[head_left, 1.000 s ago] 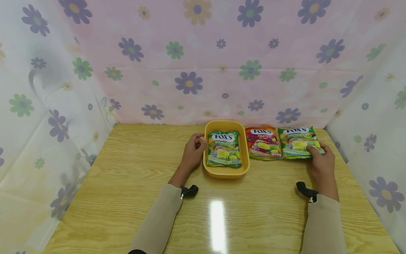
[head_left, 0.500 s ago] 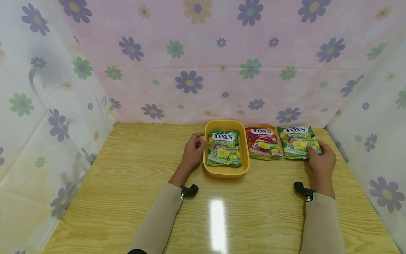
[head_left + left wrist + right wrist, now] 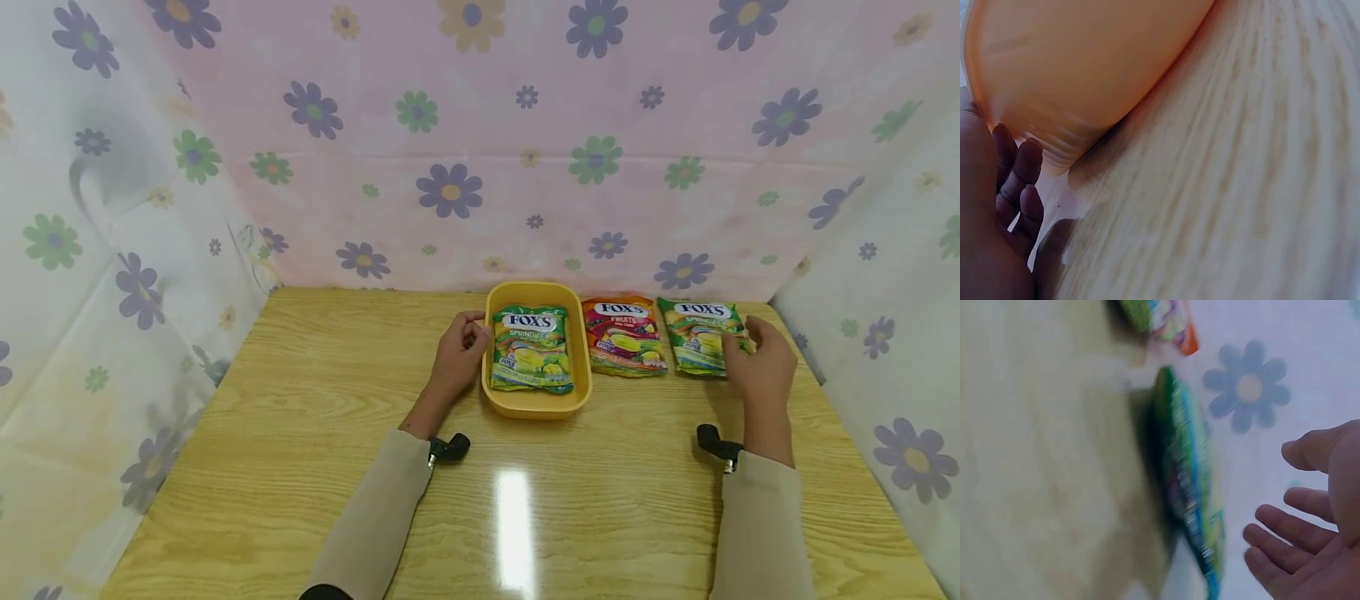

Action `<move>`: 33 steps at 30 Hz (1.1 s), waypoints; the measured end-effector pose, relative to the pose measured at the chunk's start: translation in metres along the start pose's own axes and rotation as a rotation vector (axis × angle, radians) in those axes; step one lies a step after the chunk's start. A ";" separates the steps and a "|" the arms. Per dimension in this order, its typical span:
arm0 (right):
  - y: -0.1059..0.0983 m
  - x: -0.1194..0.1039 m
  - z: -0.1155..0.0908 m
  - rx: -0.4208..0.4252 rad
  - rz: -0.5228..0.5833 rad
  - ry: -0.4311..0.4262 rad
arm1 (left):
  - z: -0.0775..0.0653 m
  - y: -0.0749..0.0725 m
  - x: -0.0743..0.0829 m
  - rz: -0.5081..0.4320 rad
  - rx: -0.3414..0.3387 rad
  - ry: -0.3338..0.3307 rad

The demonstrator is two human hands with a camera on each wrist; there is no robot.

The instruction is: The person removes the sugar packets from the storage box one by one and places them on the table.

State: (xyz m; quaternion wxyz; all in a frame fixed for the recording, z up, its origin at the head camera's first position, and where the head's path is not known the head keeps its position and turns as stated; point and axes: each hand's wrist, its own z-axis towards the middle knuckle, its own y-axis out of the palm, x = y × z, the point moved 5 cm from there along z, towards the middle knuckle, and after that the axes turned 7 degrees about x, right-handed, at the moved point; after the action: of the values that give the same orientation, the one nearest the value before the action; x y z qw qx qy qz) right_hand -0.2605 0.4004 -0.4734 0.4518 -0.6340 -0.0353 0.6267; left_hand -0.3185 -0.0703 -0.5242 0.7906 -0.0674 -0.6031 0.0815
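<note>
A yellow plastic container (image 3: 536, 406) stands on the table with a green Fox's Spring Tea candy bag (image 3: 529, 350) lying in it. My left hand (image 3: 457, 354) holds the container's left rim; in the left wrist view, bent fingers (image 3: 1030, 159) lie beside its outer wall. To the right of the container is a red Fox's Fruits candy bag (image 3: 624, 337). Beyond that, another green Spring Tea candy bag (image 3: 697, 333) lies flat, its right edge partly hidden by my right hand (image 3: 763, 367). The right wrist view shows that hand's fingers extended and apart from the bag.
Wood-grain table (image 3: 600, 500) lies under everything. A flower-print cloth (image 3: 525, 150) rises behind the table and along both sides. Black wrist mounts (image 3: 450, 448) are on both forearms.
My right hand has let go of the right-hand green candy bag and lifted slightly off it. That bag had shifted a little left, toward the red one. My left hand stays at the container.
</note>
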 end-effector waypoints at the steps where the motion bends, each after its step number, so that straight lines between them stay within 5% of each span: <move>1: -0.001 -0.005 -0.001 0.007 0.016 -0.013 | 0.000 0.000 0.000 0.000 0.000 0.000; 14: 0.011 -0.064 -0.019 -0.041 0.078 -0.148 | 0.000 0.000 0.003 0.007 -0.001 -0.002; 33: 0.049 -0.107 -0.041 -0.157 0.180 -0.295 | 0.000 0.001 0.000 0.008 0.002 -0.008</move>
State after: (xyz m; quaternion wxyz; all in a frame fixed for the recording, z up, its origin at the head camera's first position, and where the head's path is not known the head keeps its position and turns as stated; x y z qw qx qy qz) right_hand -0.2748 0.2842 -0.4298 0.3329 -0.5691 -0.0929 0.7461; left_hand -0.3187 -0.0698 -0.5244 0.7880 -0.0689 -0.6059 0.0853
